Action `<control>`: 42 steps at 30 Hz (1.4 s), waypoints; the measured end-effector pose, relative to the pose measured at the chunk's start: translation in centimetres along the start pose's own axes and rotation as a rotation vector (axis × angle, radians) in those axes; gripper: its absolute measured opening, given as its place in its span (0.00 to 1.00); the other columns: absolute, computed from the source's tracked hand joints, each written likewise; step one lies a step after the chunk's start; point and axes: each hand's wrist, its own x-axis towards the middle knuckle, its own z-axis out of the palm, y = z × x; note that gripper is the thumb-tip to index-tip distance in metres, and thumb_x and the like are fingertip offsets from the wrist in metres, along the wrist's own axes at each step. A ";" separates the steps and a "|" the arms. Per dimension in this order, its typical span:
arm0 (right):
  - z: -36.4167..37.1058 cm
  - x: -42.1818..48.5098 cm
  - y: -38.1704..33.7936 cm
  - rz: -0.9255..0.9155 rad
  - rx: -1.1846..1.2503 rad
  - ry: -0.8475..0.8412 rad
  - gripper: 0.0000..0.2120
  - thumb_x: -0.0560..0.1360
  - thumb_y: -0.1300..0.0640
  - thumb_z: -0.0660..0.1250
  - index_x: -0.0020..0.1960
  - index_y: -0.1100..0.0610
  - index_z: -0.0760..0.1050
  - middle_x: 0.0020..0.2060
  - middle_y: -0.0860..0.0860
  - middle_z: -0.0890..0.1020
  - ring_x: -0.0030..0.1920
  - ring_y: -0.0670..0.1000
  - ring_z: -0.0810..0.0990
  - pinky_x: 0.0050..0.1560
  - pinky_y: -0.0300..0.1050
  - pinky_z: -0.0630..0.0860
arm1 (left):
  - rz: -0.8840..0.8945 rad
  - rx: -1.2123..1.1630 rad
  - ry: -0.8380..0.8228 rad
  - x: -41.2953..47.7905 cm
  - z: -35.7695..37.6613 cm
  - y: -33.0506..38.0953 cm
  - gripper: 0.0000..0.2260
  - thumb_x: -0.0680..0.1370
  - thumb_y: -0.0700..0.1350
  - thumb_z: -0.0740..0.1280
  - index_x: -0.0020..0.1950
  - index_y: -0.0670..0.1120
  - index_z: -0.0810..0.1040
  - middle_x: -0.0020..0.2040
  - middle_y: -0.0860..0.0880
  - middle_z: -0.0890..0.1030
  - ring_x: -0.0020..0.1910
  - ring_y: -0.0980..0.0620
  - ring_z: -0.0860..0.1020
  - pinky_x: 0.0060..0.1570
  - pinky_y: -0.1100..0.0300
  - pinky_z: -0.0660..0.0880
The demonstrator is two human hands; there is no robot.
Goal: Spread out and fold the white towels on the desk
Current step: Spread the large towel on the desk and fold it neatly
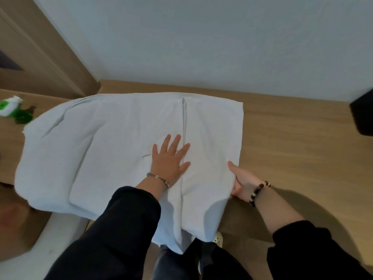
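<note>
We see the white towel (121, 148) spread across the wooden desk (292, 138), its near edge hanging over the front. Our left hand (169, 158) presses flat, fingers straight, on the towel's middle by a lengthwise fold. Our right hand (242, 184) grips the towel's right edge, thumb on top. Left of the towel lies a green-and-white bottle (12, 110); we cannot tell what is in it.
</note>
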 end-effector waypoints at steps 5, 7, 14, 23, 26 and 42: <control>-1.8 0.0 0.2 -0.390 -0.613 0.552 0.23 0.79 0.51 0.60 0.29 0.62 0.70 0.26 0.56 0.72 0.33 0.56 0.70 0.30 0.45 0.64 | 0.002 -0.024 0.030 0.0 -0.4 -0.3 0.26 0.79 0.62 0.52 0.76 0.59 0.53 0.78 0.52 0.46 0.76 0.47 0.43 0.69 0.39 0.49; -1.8 0.3 0.6 -0.408 -0.410 0.533 0.22 0.78 0.52 0.60 0.30 0.62 0.73 0.24 0.55 0.75 0.27 0.55 0.72 0.29 0.43 0.69 | -0.014 -0.016 0.006 0.2 -1.0 -0.3 0.25 0.79 0.61 0.52 0.76 0.59 0.53 0.78 0.51 0.45 0.76 0.46 0.42 0.69 0.38 0.49; -1.2 -1.8 2.6 -0.404 -0.935 0.462 0.21 0.78 0.51 0.59 0.29 0.60 0.66 0.26 0.56 0.68 0.28 0.53 0.64 0.31 0.46 0.58 | -0.009 0.123 0.033 -3.1 -1.4 3.9 0.26 0.80 0.60 0.51 0.77 0.55 0.49 0.78 0.47 0.44 0.76 0.42 0.40 0.67 0.32 0.46; 0.1 -5.0 6.3 -0.103 -0.054 -0.149 0.09 0.78 0.54 0.64 0.53 0.59 0.76 0.51 0.56 0.84 0.49 0.53 0.83 0.51 0.49 0.81 | 0.071 0.073 -0.018 -6.7 1.8 3.8 0.25 0.80 0.57 0.41 0.77 0.55 0.42 0.78 0.50 0.44 0.76 0.45 0.39 0.69 0.37 0.37; -1.1 -5.1 8.1 -0.037 -0.215 -0.335 0.17 0.72 0.54 0.67 0.60 0.57 0.73 0.49 0.52 0.85 0.48 0.50 0.84 0.45 0.44 0.81 | 0.073 0.070 -0.014 -6.6 1.9 3.8 0.25 0.80 0.56 0.42 0.77 0.55 0.42 0.78 0.51 0.44 0.76 0.45 0.39 0.68 0.37 0.37; -0.8 -7.8 10.5 -0.160 -1.303 0.399 0.14 0.76 0.57 0.61 0.33 0.59 0.73 0.32 0.54 0.80 0.28 0.50 0.73 0.30 0.41 0.71 | 0.083 0.096 -0.002 -6.7 1.9 3.9 0.25 0.81 0.54 0.42 0.77 0.55 0.41 0.78 0.51 0.43 0.76 0.45 0.40 0.70 0.38 0.40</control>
